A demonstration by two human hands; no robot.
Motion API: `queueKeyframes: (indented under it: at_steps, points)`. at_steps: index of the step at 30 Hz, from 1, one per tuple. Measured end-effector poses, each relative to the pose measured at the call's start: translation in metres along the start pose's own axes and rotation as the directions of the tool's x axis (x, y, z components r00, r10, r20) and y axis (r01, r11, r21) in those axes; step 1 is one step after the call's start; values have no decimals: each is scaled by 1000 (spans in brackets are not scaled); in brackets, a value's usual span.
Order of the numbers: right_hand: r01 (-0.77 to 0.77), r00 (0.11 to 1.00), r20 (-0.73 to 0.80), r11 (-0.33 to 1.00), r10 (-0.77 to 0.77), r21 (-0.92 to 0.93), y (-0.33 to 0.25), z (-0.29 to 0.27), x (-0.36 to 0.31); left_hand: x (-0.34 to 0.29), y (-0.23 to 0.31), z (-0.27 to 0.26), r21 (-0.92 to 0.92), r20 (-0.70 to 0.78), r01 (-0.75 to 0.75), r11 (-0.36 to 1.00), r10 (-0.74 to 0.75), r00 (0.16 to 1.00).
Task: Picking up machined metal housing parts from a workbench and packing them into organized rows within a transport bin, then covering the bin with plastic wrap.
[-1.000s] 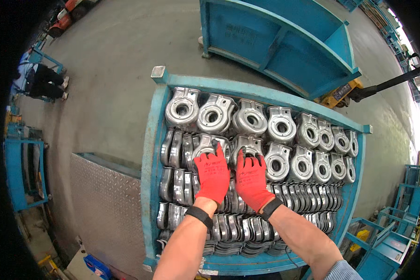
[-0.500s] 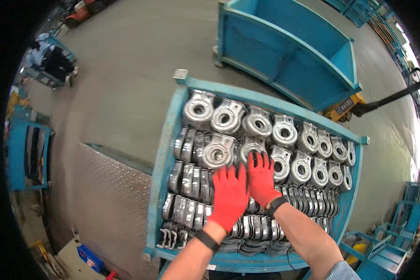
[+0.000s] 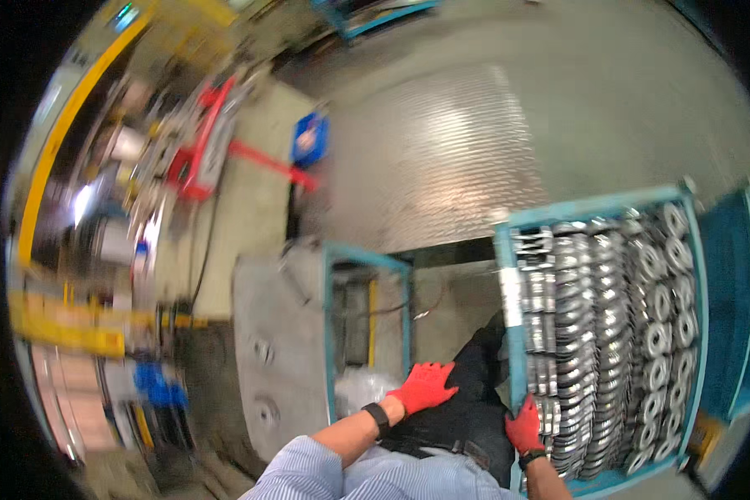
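Observation:
My left hand (image 3: 425,387), in a red glove, hangs in front of my dark trousers with its fingers spread and nothing in it. At the near rim of a blue metal crate (image 3: 513,346), my right hand (image 3: 525,429), gloved in red too, lies open against the edge, partly blurred. Close by its fingers are shiny metal parts (image 3: 579,333) packed in tight rows. Along the crate's far side stand ring-shaped metal parts (image 3: 657,337) with round holes. Whether the right hand touches any part cannot be made out.
Left of me stand a grey plate-topped table (image 3: 279,350) and a blue frame (image 3: 329,333) with clear plastic (image 3: 362,387) in it. Beyond are a workbench (image 3: 262,167) with a red fixture (image 3: 204,150), a blue bin (image 3: 310,139) and a ridged metal floor plate (image 3: 442,158).
My view has swung left, putting the crate on the right. Both hands have come off the ring-shaped parts; the left is now before my body, the right at the crate's near rim.

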State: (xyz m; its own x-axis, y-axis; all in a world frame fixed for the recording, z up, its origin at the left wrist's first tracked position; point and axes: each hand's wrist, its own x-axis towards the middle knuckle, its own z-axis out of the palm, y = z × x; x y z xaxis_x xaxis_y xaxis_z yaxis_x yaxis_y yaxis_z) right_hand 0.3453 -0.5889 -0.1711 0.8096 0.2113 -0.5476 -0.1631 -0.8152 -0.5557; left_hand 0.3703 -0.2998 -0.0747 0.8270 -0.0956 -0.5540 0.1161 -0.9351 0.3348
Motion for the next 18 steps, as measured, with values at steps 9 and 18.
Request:
queueKeyframes:
  at_steps: [9, 18]
  points:
    - [77, 994, -36, 897, -103, -436, 9, 6, 8, -148, -85, 58, -672, -283, 290, 682, -597, 751]
    - [757, 654, 227, 626, -722, -191, -291, 104, 24, -362, -267, 117, -938, -319, 45, 345, -800, -508]
